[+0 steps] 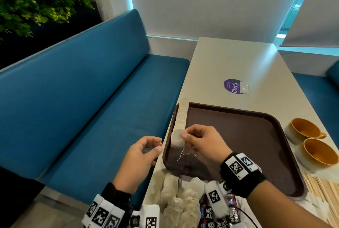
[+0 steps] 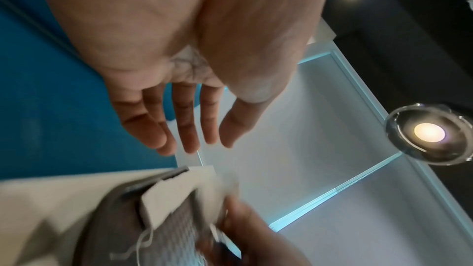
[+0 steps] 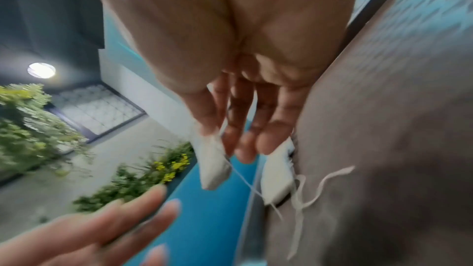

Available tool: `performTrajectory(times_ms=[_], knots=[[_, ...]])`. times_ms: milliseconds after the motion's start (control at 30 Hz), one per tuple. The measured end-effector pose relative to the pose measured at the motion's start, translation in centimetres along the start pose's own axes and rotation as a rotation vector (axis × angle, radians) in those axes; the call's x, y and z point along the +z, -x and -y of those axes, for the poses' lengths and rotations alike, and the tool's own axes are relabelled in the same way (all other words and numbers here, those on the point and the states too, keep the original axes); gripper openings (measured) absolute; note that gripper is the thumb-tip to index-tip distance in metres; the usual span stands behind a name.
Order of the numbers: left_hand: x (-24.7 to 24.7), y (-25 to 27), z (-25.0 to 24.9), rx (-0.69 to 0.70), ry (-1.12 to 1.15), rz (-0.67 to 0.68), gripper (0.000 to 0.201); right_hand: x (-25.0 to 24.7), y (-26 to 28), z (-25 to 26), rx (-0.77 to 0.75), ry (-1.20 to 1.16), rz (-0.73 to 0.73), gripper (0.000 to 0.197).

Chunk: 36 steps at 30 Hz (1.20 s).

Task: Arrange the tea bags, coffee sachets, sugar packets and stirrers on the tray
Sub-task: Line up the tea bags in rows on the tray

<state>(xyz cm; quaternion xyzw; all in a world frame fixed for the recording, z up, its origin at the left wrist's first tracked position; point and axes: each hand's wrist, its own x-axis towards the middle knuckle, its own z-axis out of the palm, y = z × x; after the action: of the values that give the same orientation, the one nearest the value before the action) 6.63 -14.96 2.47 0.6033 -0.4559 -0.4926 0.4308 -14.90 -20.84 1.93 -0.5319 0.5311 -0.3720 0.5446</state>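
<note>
While the right hand (image 1: 199, 138) pinches a tea bag (image 1: 177, 138) by its top edge, the bag hangs at the near end of a row of tea bags (image 1: 182, 116) standing along the left rim of the tray (image 1: 256, 147). Held bag: at about 9 o'clock on the tray, upright, flat face toward the row, string trailing loose onto the tray floor toward 6 o'clock. Whether its lower edge touches the tray cannot be told.

Row long axis runs 6 to 12 o'clock along the left rim; bags stand on edge, packed face to face.

Left hand (image 1: 140, 156) hovers just left of the tray over the desk (image 1: 220, 62) edge, fingers loosely curled, holding nothing.

Progress, as a judgement: early. Only tea bags are on the tray; the rest of the tray floor is bare. A loose pile of tea bags (image 1: 176, 200) lies at 6 o'clock, off the tray, with dark coffee sachets (image 1: 209, 216) beside it and wooden stirrers (image 1: 319, 187) at 4 o'clock. Sugar packets not identified with certainty.

Outward: two cups (image 1: 310, 143) at 3 o'clock, a small clear packet (image 1: 244, 88) on a purple sticker at 12 o'clock.
</note>
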Motion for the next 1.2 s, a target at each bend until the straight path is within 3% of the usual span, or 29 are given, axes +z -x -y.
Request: performTrajectory(times_ms=[133,333,467,700,1033,1200], knots=[[-1.5,-1.3,0.0,-0.03,-0.138,0.111,0.01,-1.9,-2.1,-1.7,0.125,0.35,0.035,0.014],[-1.3,-2.3,0.2,-0.002,-0.466,0.24,0.011,-0.4,-3.1,-2.1,0.202,0.316,0.174,0.021],[0.2,-2.5,0.1,0.012,-0.562,0.361,0.02,0.3,-4.0,-2.1,0.2,0.366,0.102,0.018],[2.4,-2.9,0.6,0.047,-0.798,0.448,0.044,0.8,-5.1,-2.0,0.217,0.417,0.034,0.017],[2.6,-3.4,0.9,0.083,-0.852,0.421,0.044,1.0,-5.2,-2.1,0.257,0.383,-0.017,0.033],[1.6,-2.4,-0.3,0.162,-0.795,0.348,0.019,0.4,-3.8,-0.6,0.222,0.36,-0.016,0.027]])
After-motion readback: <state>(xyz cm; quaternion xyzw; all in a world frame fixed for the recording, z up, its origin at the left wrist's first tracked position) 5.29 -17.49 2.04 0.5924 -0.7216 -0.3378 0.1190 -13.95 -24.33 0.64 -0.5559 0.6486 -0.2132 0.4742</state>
